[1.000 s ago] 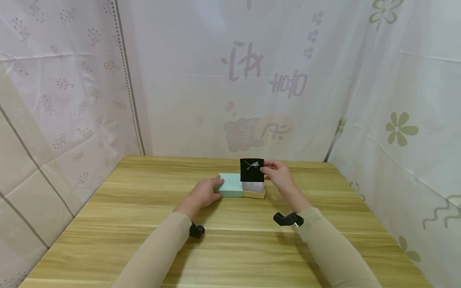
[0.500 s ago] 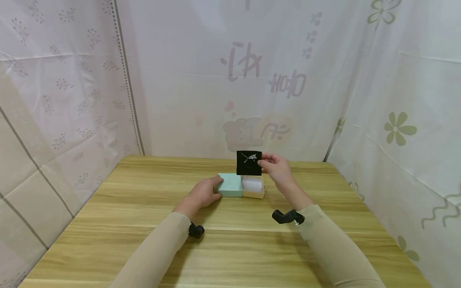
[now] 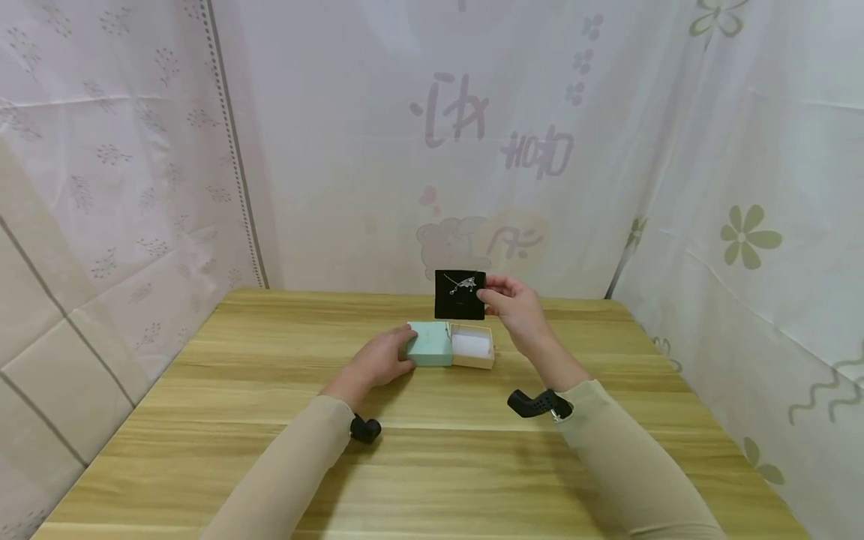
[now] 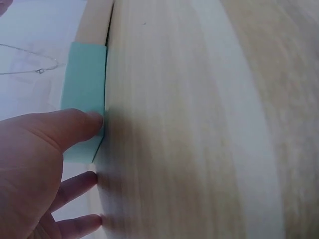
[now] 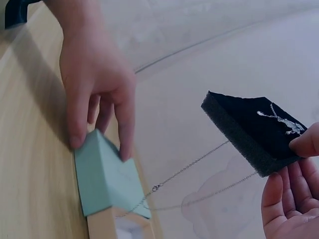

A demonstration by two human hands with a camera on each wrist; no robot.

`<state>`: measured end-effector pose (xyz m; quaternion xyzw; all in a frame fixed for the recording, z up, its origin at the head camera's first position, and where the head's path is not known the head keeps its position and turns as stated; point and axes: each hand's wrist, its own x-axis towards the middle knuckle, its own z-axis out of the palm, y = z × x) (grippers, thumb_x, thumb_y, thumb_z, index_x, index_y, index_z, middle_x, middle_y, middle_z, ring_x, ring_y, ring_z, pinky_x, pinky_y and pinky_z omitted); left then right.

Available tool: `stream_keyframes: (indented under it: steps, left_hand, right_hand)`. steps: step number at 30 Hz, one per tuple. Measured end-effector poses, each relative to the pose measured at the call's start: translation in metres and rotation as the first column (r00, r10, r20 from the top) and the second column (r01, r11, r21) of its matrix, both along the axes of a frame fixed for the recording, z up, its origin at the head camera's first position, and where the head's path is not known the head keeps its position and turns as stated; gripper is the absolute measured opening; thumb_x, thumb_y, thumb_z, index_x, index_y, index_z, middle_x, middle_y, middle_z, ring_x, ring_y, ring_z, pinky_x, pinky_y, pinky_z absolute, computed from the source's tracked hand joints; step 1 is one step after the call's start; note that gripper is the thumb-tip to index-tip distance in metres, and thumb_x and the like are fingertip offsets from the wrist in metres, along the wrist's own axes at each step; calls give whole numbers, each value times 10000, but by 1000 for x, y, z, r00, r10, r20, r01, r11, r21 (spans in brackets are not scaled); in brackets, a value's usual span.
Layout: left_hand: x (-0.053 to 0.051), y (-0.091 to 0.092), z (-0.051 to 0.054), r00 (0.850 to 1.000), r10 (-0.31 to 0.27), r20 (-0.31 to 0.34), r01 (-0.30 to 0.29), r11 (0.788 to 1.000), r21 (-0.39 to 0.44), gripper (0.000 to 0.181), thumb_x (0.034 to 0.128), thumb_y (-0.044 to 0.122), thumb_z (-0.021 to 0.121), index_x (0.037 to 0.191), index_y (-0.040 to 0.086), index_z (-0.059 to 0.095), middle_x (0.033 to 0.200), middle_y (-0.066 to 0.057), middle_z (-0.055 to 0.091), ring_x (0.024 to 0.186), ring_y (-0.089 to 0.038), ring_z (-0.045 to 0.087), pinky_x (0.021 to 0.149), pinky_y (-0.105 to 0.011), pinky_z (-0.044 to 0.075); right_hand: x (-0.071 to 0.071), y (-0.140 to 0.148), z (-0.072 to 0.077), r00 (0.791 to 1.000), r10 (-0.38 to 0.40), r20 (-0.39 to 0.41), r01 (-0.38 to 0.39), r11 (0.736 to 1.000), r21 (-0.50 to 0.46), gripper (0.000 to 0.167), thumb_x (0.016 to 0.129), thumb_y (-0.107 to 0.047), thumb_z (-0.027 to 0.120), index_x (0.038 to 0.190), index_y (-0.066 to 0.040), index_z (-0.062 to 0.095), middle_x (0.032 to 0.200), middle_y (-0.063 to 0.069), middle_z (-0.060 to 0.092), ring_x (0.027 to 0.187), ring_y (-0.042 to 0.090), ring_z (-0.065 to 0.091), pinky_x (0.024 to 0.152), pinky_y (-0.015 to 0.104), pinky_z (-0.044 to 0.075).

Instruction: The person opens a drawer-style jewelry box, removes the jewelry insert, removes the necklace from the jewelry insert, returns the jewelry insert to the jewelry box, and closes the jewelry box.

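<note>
A teal box sleeve (image 3: 429, 344) lies on the table, with a cream drawer (image 3: 473, 354) pulled out of its right side, showing a white inside. My left hand (image 3: 380, 358) grips the sleeve's left end; the left wrist view shows the thumb (image 4: 82, 124) on its side. Above the drawer, my right hand (image 3: 523, 315) pinches the right edge of a black foam pad (image 3: 459, 304) bearing a silver pendant (image 3: 466, 284). In the right wrist view a thin chain (image 5: 199, 163) hangs from the pad down to the box (image 5: 110, 181).
The wooden table (image 3: 432, 480) extends around the box and in front of both arms. Behind it hangs a pale printed curtain (image 3: 337, 187), with more patterned cloth on the left and right sides. Black wrist devices (image 3: 533, 403) sit at both cuffs.
My right hand has raised the black pad up and slightly left, away from the drawer, uncovering its white inside. My left hand stays on the sleeve.
</note>
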<state>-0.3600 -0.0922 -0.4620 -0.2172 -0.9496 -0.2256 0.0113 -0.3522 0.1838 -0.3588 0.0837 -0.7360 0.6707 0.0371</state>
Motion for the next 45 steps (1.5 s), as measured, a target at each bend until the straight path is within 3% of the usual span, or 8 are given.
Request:
stream_keyframes:
  steps: [6, 14, 28, 45]
  left_hand:
    - [-2, -2, -1, 1000, -9, -12, 9, 1000, -14, 651, 1024, 241, 809, 1600, 71, 557, 1724, -156, 472, 1570, -378, 499, 1291, -504, 435]
    - [-3, -3, -1, 1000, -15, -19, 15, 1000, -21, 661, 1017, 238, 814, 1603, 71, 557, 1717, -165, 478, 1576, -379, 491, 1294, -502, 430]
    - [3, -3, 3, 1000, -20, -15, 20, 1000, -8, 681, 999, 203, 828, 1601, 66, 539, 1699, -222, 452, 1460, -411, 595, 1229, -526, 501]
    - [6, -4, 7, 1000, -27, -1, 27, 999, -25, 697, 1015, 214, 811, 1627, 58, 516, 1698, -204, 464, 1512, -383, 553, 1252, -504, 480]
  right_hand:
    - [7, -8, 11, 1000, 20, -8, -21, 999, -34, 296, 1054, -73, 701, 1328, 15, 631, 1115, -56, 681, 1020, 107, 636, 896, 275, 604]
    - [17, -17, 19, 998, 60, -23, -62, 994, -87, 258, 1053, -35, 675, 1297, 28, 622, 1085, -72, 686, 988, 103, 625, 855, 250, 589]
    - [27, -24, 21, 995, 104, 2, -103, 982, -155, 202, 1067, -21, 652, 1265, 2, 620, 1052, -72, 689, 975, 98, 630, 840, 215, 569]
    - [35, -30, 29, 992, 126, 1, -124, 974, -190, 186, 1063, -22, 653, 1246, -18, 621, 1077, -52, 685, 974, 106, 631, 857, 232, 570]
